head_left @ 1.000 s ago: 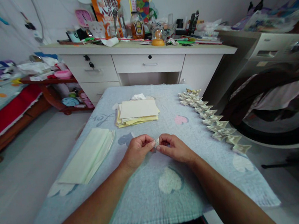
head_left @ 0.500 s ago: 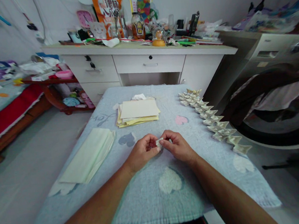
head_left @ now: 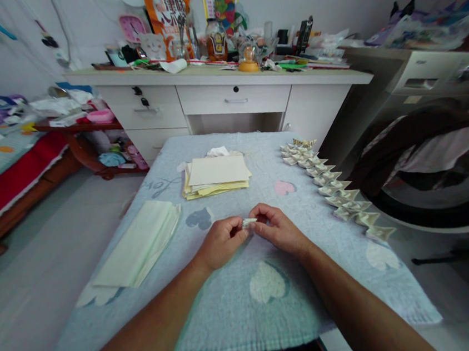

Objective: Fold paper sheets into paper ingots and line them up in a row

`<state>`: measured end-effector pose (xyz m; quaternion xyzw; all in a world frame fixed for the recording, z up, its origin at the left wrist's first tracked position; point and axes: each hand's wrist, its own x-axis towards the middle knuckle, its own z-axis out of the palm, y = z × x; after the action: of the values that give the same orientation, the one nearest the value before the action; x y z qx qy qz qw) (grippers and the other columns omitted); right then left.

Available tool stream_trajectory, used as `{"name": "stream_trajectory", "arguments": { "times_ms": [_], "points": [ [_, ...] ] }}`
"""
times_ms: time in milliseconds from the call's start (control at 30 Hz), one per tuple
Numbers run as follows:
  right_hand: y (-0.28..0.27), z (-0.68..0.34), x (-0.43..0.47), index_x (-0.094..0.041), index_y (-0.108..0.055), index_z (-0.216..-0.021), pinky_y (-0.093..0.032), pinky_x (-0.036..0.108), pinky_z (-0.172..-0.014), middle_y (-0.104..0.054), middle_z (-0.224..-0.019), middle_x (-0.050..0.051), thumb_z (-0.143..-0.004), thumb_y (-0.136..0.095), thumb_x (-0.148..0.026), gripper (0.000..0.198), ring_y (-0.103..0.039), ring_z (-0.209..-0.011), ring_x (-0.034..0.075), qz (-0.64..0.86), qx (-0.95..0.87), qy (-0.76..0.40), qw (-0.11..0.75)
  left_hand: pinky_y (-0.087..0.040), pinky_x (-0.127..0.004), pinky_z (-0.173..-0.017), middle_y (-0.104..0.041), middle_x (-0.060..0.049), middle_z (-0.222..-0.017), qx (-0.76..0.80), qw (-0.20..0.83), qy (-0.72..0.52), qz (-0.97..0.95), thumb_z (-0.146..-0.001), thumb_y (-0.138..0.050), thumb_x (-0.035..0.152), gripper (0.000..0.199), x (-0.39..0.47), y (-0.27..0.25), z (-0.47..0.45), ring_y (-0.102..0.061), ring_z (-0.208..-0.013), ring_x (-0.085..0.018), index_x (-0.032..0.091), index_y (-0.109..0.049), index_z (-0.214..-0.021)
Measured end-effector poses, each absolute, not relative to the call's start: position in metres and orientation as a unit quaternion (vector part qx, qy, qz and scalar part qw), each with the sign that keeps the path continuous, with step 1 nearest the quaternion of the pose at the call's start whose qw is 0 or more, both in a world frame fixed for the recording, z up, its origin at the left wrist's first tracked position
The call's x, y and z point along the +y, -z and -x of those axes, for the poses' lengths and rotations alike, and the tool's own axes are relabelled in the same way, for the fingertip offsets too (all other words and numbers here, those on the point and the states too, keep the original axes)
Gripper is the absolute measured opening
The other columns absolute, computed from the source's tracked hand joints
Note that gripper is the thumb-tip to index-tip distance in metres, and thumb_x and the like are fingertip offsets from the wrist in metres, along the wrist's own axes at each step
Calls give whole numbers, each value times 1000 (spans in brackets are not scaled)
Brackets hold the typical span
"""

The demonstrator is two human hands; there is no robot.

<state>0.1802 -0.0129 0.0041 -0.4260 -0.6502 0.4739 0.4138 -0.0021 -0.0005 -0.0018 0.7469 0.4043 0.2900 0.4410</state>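
Between my two hands is a small piece of folded paper (head_left: 248, 222), pale and mostly hidden by fingers. My left hand (head_left: 223, 240) pinches its left end. On the other end, the thumb and fingers of my right hand (head_left: 278, 229) are closed. Both hands hover over or rest on the cloth-covered table (head_left: 232, 310); which one I cannot tell. To the right runs a slanting row of several folded paper boats (head_left: 336, 187). Beyond my hands lies a stack of cream and yellow paper sheets (head_left: 217, 171). A pile of long pale green paper (head_left: 139, 244) lies at the left.
A white desk (head_left: 234, 97) with drawers stands behind the table, its top crowded with a jar (head_left: 216, 40), an orange bag (head_left: 169, 15) and other items. At the right is a washing machine (head_left: 429, 77) with clothes in its open door. A bed (head_left: 7, 166) is at the left.
The small folded paper has turned from a more upright tilt to lying nearly level between my fingers. My left fingers have shifted slightly; the other papers have not moved.
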Motion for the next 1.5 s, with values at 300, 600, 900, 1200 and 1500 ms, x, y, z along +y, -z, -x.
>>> {"name": "stream_trajectory", "arguments": {
  "times_ms": [300, 600, 900, 1200, 1500],
  "points": [
    [-2, -178, -14, -17, -55, -79, -38, 24, -64, -51, -70, -2, -84, -58, -46, 30, -46, -66, 11, 422, -652, -490, 396, -29, -22, -54, -43, 5, -60, 412, 394, -290, -769, -80, -57, 31, 20, -6, -1, -1, -40, -57, -10, 16, -53, -68],
    [-4, -181, -13, -17, -57, -80, -38, 24, -64, -52, -69, -2, -83, -60, -46, 30, -46, -65, 11, 412, -643, -512, 394, -29, -22, -55, -40, 5, -58, 418, 376, -301, -770, -85, -53, 33, 29, -4, 3, 2, -39, -56, -9, 16, -50, -61],
    [-7, -187, -13, -18, -58, -76, -37, 24, -67, -52, -72, -1, -87, -57, -42, 26, -47, -70, 12, 403, -738, -416, 346, -30, -23, -56, -43, 4, -59, 383, 368, -272, -802, -86, -50, 34, 31, -3, -2, 7, -42, -58, -11, 16, -50, -60],
    [-1, -185, -13, -18, -57, -76, -38, 25, -68, -53, -71, -1, -87, -57, -42, 27, -48, -70, 13, 431, -713, -400, 382, -37, -22, -59, -60, 1, -70, 417, 375, -325, -761, -82, -59, 33, 18, -2, 0, 6, -51, -62, -12, 16, -65, -80],
    [0, -183, -12, -18, -61, -86, -40, 27, -70, -58, -79, 2, -88, -55, -43, 26, -51, -75, 15, 413, -761, -374, 332, -37, -23, -61, -59, 1, -67, 409, 349, -314, -783, -82, -54, 24, 16, 1, -2, 10, -52, -64, -12, 16, -60, -70]
  ]
}}
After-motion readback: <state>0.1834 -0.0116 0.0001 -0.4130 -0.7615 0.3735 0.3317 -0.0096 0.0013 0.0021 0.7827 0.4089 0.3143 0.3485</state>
